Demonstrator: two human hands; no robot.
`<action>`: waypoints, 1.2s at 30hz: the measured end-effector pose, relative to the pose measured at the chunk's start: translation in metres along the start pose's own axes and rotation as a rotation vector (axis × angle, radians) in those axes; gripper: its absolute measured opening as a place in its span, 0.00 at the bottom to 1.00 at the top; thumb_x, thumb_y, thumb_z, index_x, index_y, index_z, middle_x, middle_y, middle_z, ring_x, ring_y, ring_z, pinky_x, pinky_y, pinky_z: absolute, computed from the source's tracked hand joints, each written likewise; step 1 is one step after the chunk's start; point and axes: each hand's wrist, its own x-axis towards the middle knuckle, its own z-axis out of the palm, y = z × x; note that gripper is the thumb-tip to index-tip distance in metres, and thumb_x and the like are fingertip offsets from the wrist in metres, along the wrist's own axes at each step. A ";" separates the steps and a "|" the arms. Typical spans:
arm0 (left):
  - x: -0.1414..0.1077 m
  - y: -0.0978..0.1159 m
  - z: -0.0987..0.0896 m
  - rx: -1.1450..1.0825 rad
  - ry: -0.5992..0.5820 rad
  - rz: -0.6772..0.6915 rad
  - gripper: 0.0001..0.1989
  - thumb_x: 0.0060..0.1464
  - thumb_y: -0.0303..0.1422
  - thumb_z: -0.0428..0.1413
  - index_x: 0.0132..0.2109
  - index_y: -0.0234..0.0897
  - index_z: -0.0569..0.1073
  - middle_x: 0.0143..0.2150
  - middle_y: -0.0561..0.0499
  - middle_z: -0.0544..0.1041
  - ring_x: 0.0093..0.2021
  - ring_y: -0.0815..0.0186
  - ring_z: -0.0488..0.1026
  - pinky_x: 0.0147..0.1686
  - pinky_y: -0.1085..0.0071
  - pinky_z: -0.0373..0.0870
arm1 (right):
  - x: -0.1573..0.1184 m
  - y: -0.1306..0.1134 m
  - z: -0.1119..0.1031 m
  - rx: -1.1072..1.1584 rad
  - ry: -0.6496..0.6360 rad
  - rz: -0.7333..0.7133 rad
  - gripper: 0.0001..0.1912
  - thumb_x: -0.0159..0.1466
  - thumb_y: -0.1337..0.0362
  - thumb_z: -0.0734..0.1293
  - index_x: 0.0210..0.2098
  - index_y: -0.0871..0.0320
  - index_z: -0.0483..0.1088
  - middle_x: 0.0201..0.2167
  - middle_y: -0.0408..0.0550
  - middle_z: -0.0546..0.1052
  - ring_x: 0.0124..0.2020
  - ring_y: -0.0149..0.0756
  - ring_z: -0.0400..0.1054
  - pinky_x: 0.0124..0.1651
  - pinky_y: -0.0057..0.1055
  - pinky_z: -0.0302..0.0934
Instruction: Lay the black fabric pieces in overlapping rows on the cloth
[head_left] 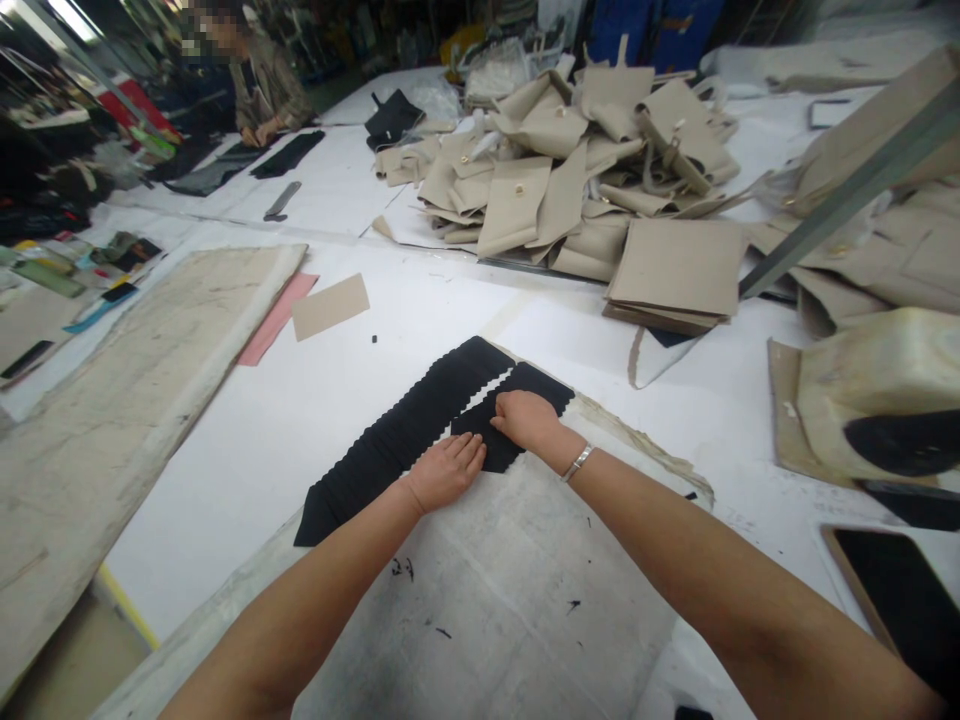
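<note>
My left hand (448, 472) lies flat, fingers stretched out, on the near end of a short row of overlapping black pieces (541, 385). My right hand (527, 418) is closed, thumb and fingers pinching the edge of a black piece in that row. Whether the pieces are leather or fabric I cannot tell. Alongside to the left runs a longer row of overlapping black pieces (397, 425) with a stepped edge. Both rows rest on a worn, whitish board (517, 590) under my forearms.
Beige bag parts (517, 195) are heaped at the back, near a stack of beige panels (675, 265). A slanted metal bar (847, 190) crosses the right side, above a plastic container (885, 370). Another board (142, 400) lies left. A person (270, 85) works at the far left.
</note>
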 end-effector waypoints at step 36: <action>-0.009 0.008 -0.002 -0.019 -0.008 -0.038 0.16 0.57 0.25 0.43 0.50 0.24 0.68 0.51 0.35 0.70 0.50 0.57 0.69 0.45 0.63 0.67 | 0.000 -0.009 0.008 0.049 -0.110 -0.011 0.11 0.57 0.60 0.63 0.33 0.58 0.73 0.34 0.51 0.76 0.36 0.36 0.69 0.35 0.26 0.58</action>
